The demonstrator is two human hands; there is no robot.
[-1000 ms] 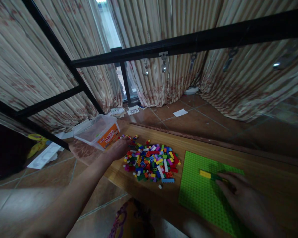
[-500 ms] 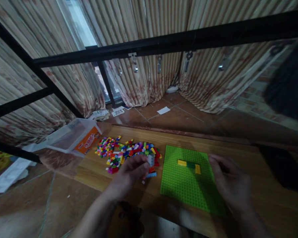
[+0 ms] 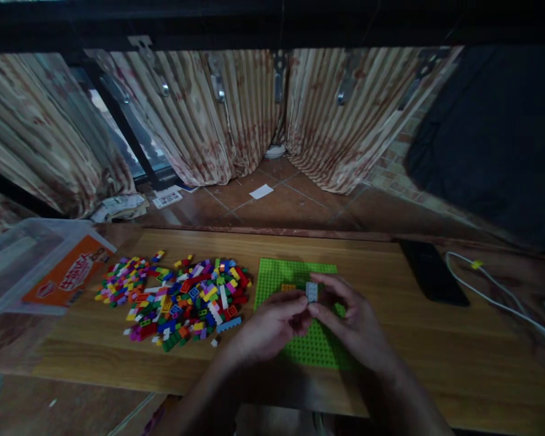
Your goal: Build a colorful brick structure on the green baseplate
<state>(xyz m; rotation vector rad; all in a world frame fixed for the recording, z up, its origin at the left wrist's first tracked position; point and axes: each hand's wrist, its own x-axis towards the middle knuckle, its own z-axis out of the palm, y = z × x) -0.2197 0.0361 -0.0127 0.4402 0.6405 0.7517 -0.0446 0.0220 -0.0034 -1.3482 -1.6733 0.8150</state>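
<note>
Over the green baseplate (image 3: 315,351), between the bench's (image 3: 436,369) far and near edges, the left hand (image 3: 277,324) and right hand (image 3: 352,312) pinch a grey brick (image 3: 312,291) by their fingertips. Sliding fingertips could drop it; crowded fingers could jostle the partly hidden yellow brick (image 3: 287,287).

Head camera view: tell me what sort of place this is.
Most likely a room in a home. Long patterned curtains hang over a tiled floor, and a wooden table bears a heap of colourful toy bricks.
</note>
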